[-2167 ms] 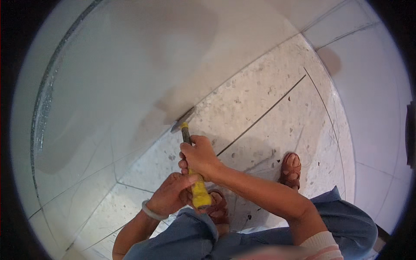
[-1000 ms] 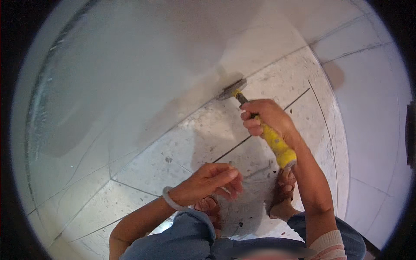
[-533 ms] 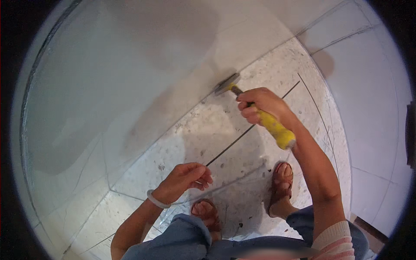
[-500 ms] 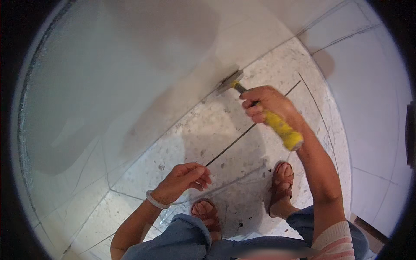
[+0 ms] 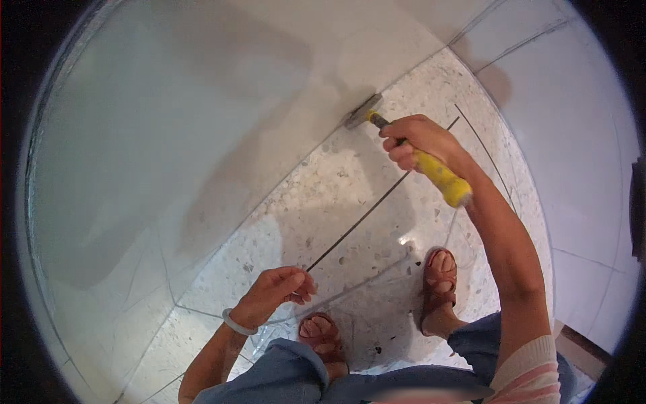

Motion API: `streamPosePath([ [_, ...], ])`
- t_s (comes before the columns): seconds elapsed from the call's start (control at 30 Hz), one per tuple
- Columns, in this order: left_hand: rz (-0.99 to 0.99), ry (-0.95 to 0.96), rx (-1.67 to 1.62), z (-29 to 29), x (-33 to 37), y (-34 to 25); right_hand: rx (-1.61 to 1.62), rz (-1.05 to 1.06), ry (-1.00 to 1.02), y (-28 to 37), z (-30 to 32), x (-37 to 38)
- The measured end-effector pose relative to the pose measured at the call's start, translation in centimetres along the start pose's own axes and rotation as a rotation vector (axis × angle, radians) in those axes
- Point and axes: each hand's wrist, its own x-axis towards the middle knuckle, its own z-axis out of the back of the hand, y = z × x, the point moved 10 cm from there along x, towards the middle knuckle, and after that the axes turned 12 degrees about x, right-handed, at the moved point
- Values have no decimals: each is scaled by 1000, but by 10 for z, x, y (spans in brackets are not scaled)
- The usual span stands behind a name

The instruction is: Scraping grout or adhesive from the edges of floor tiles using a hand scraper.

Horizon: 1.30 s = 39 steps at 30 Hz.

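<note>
A hammer with a fat yellow grip (image 5: 441,178) and a grey metal head (image 5: 364,112) is in my right hand (image 5: 425,143). My fingers wrap the handle close behind the head. The head is at the line where the pale wall meets the floor; whether it touches is not clear. Lower left, my left hand (image 5: 280,288) hangs over the floor, fingers loosely bent and nothing visible in them. A thin dark line (image 5: 356,223) runs on the floor from beside that hand past my right hand; I cannot tell whether it is a strip or a joint.
The speckled floor (image 5: 323,165) is crossed by tile joints. A smooth pale wall (image 5: 168,121) rises on the left, and a white tiled surface (image 5: 585,182) stands on the right. My sandalled feet (image 5: 441,279) are just below my hands.
The hammer head has shifted a little up and to the right along the wall's foot, with my right hand. My left hand has lowered slightly to the left. The whole view has also shifted a bit.
</note>
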Motion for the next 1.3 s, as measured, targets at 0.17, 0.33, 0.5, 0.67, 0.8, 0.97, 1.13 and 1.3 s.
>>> streamPosePath([
  [0.17, 15, -18, 1, 5, -3, 6, -16, 39, 75, -9, 7, 11],
  [0.33, 45, 6, -14, -1, -3, 9, -28, 51, 13, -10, -10, -11],
  [0.5, 63, 8, 33, -3, 0, 18, 14, 13, 49, -45, -8, 11],
  [0.67, 95, 24, 37, -6, -4, 20, 60, -53, 58, -80, -30, 7],
  [0.8, 97, 42, 24, -7, -2, 27, 23, -31, 73, -89, -49, -11],
  [0.97, 110, 52, 55, -10, 0, 27, 105, -67, 88, -119, -56, 1],
  [1.13, 105, 53, 38, -12, -6, 29, 78, -38, 80, -145, -89, -19],
  [1.3, 129, 41, 10, -10, -8, 33, -10, -40, 123, -159, -95, -17],
])
